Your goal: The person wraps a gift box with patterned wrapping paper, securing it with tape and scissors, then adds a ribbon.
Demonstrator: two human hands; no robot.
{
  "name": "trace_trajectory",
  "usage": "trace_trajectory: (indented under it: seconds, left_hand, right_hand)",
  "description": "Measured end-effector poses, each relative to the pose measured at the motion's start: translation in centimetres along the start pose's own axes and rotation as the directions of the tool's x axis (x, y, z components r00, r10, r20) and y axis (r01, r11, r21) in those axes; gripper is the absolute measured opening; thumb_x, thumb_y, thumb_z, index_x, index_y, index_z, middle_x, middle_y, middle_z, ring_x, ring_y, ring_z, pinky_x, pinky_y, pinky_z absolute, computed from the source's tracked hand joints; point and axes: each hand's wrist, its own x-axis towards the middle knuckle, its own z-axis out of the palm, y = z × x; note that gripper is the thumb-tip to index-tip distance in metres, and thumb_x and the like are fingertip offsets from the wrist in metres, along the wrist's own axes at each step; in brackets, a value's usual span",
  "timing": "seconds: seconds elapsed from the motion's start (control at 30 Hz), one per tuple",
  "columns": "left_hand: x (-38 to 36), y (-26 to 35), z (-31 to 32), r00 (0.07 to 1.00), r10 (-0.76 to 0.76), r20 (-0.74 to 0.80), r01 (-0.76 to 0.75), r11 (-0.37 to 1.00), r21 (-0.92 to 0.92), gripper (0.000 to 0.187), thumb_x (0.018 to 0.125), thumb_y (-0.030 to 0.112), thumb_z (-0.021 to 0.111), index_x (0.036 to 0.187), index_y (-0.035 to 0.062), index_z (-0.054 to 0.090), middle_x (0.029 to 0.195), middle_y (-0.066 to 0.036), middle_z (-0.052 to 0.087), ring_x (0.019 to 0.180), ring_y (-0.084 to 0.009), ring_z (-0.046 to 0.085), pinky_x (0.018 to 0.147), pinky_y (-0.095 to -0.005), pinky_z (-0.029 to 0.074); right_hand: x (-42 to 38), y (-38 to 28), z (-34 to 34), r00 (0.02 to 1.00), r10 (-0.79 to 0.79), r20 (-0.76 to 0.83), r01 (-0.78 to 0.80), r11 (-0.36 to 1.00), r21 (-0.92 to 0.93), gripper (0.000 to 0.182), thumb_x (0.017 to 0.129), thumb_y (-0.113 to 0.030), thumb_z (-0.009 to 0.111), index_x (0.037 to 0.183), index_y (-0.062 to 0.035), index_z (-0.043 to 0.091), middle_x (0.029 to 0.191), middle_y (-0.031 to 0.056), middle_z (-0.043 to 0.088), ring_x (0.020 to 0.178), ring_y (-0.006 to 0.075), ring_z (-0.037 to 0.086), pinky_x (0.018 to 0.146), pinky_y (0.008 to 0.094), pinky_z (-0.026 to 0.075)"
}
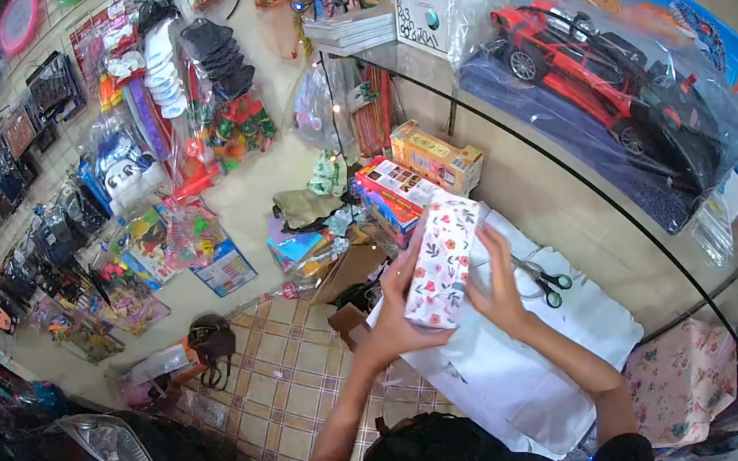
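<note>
Between my two hands is a box wrapped in white floral paper (pixel 439 268), tilted, with its far end toward the back of the table. My left hand (pixel 400 312) wraps around its left side and near end. Along the right side, my right hand (pixel 494 288) presses with its fingers against the box. Beneath lies white paper (pixel 507 386) spread over the work surface. Scissors with dark green and black handles (pixel 547 282) rest on that paper, just right of my right hand.
Behind the wrapped box stand a red and blue box (pixel 390 194) and a yellow box (pixel 439 158). A black-edged glass shelf (pixel 569 164) curves along the right, carrying a bagged red toy car (pixel 598 72). Bagged goods hang on the left wall. Floral paper (pixel 682 379) lies at lower right.
</note>
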Motion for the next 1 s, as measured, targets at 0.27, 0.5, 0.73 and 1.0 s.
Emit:
trace_trajectory:
  seconds: [0.27,0.5,0.73,1.0]
  left_hand:
    - [6.3,1.8,-8.7,0.725,-0.192,0.661,-0.012,0.956,0.292,0.099,0.061,0.014,0.081,0.147,0.0126,0.033,0.152,-0.014,0.030,0.141,-0.0326,0.025,0.116,-0.0446,0.022]
    - [2.4,7.3,-3.1,0.944,-0.176,0.278,-0.092,0.670,0.737,0.120,0.060,0.038,0.085,0.149,-0.0001,0.015,0.154,-0.027,0.010,0.143,-0.0420,0.013,0.114,-0.0555,0.013]
    - [2.9,2.2,1.8,0.984,-0.142,0.109,-0.056,0.335,0.941,0.125,0.053,0.053,0.080,0.146,-0.0066,0.021,0.154,-0.025,0.018,0.144,-0.0343,0.016,0.116,-0.0473,0.011]
    - [3.7,2.4,1.1,0.976,-0.159,0.148,-0.072,0.408,0.910,0.111,0.063,0.042,0.079,0.145,-0.0054,0.022,0.154,-0.023,0.019,0.143,-0.0341,0.021,0.114,-0.0453,0.021]
  right_hand:
    - [2.7,-2.7,-4.1,0.841,-0.251,0.479,0.398,0.887,-0.233,0.079,0.086,-0.040,0.063,0.147,-0.0052,0.028,0.152,0.0156,0.030,0.141,0.0284,0.029,0.114,0.0497,0.019]
    - [3.1,-2.0,-2.3,0.881,-0.152,0.447,0.275,0.934,-0.226,0.070,0.096,-0.041,0.045,0.147,0.0019,0.025,0.153,0.0207,0.025,0.143,0.0317,0.023,0.114,0.0456,0.018]
    - [1.8,-1.8,0.0,0.944,-0.130,0.305,0.220,0.933,-0.284,0.070,0.097,-0.047,0.035,0.146,0.0023,0.026,0.152,0.0217,0.027,0.142,0.0323,0.025,0.114,0.0472,0.017]
    - [1.9,-0.3,-3.4,0.969,0.034,0.244,0.097,0.859,-0.503,0.063,0.091,-0.033,0.052,0.145,-0.0037,0.034,0.150,0.0145,0.035,0.136,0.0270,0.037,0.109,0.0499,0.028]
